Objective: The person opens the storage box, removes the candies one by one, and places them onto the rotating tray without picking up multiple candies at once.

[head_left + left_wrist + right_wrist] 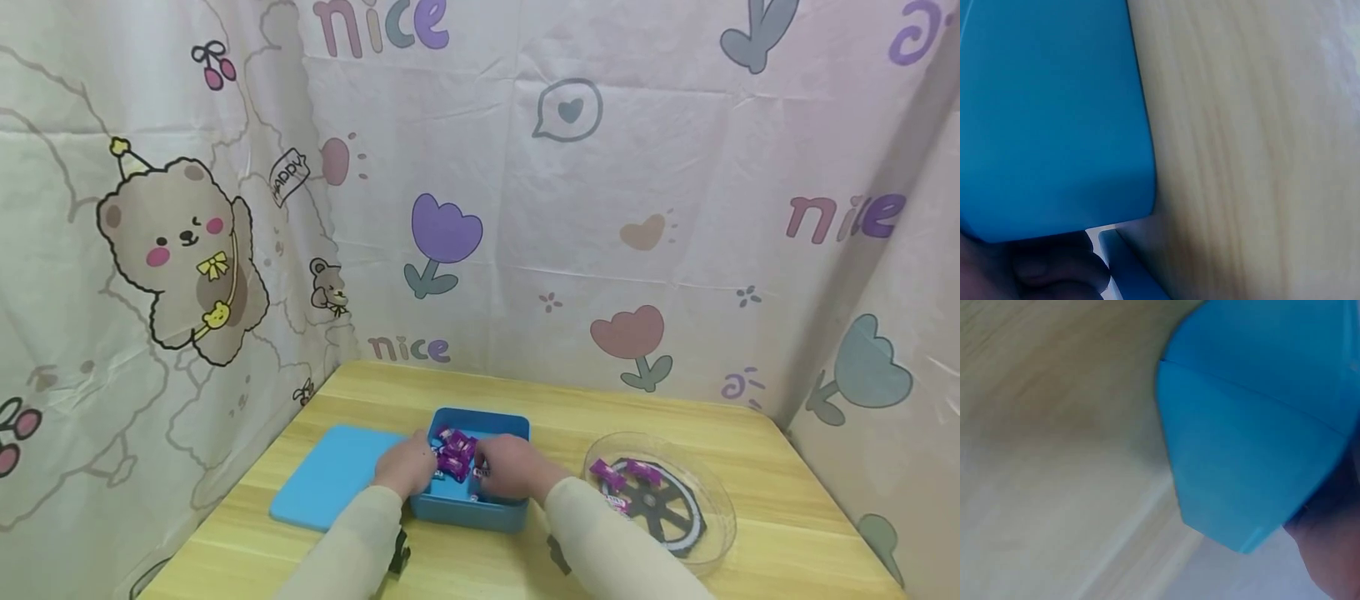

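A blue plastic box stands without its lid on the table. Purple-wrapped candies lie in a heap inside it, with a few dark and white wrappers among them. My left hand holds the box at its left wall; in the left wrist view its curled fingers show past the wall's edge. My right hand reaches over the right side, its bent fingertips inside beside a small white-and-dark wrapper. Whether they pinch that wrapper is hidden. The right wrist view shows mostly the box's outer corner.
A flat light-blue lid lies left of the box. To the right, a round clear tray holds a dark spoked wheel shape and a few candies. Printed curtains close off the back and sides of the wooden table.
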`<move>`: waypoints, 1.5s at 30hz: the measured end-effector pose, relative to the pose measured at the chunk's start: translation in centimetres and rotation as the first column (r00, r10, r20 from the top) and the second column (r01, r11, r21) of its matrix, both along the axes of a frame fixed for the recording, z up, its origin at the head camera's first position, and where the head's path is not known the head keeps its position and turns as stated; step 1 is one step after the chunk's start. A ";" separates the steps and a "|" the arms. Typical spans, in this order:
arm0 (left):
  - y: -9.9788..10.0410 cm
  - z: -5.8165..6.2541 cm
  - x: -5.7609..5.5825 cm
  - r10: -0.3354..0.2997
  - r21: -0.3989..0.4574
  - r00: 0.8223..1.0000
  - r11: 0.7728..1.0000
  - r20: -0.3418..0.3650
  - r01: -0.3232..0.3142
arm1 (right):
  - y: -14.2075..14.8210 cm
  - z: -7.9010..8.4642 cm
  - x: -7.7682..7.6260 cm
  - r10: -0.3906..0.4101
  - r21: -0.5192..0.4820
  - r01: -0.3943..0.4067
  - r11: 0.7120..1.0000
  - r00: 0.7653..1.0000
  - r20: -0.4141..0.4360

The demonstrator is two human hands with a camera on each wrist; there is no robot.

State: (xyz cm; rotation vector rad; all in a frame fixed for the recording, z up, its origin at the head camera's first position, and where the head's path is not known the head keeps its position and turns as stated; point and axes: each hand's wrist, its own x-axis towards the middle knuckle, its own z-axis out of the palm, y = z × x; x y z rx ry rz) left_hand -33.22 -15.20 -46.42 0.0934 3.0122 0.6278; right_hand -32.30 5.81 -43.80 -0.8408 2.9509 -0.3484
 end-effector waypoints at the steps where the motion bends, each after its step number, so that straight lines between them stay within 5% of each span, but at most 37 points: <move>1: 0.0 0.1 -0.1 -0.001 -0.002 1.000 1.000 0.000 0.001 | 0.2 0.4 0.0 0.013 -0.018 -0.013 1.000 1.000 -0.012; 7: 0.2 0.6 -0.5 0.002 0.011 1.000 1.000 -0.015 -0.002 | 2.7 2.9 0.2 0.028 -0.086 -0.032 0.996 0.999 -0.039; 16: 0.4 1.1 -0.7 0.011 0.007 1.000 1.000 -0.003 -0.011 | 9.2 4.3 0.7 -0.092 -0.061 0.088 0.994 0.993 -0.073; 30: 0.3 0.4 -0.4 0.009 0.029 1.000 1.000 0.003 -0.009 | 18.6 2.7 2.8 -0.197 0.025 0.198 0.980 0.980 -0.013; 38: 0.1 0.3 -0.1 0.013 0.036 1.000 0.999 0.002 -0.013 | 20.4 1.6 3.9 -0.289 0.046 0.286 0.957 0.951 0.107; 45: 0.1 0.1 0.0 0.015 0.028 1.000 0.999 0.017 -0.016 | 21.0 0.6 4.2 -0.266 0.062 0.261 0.963 0.958 0.105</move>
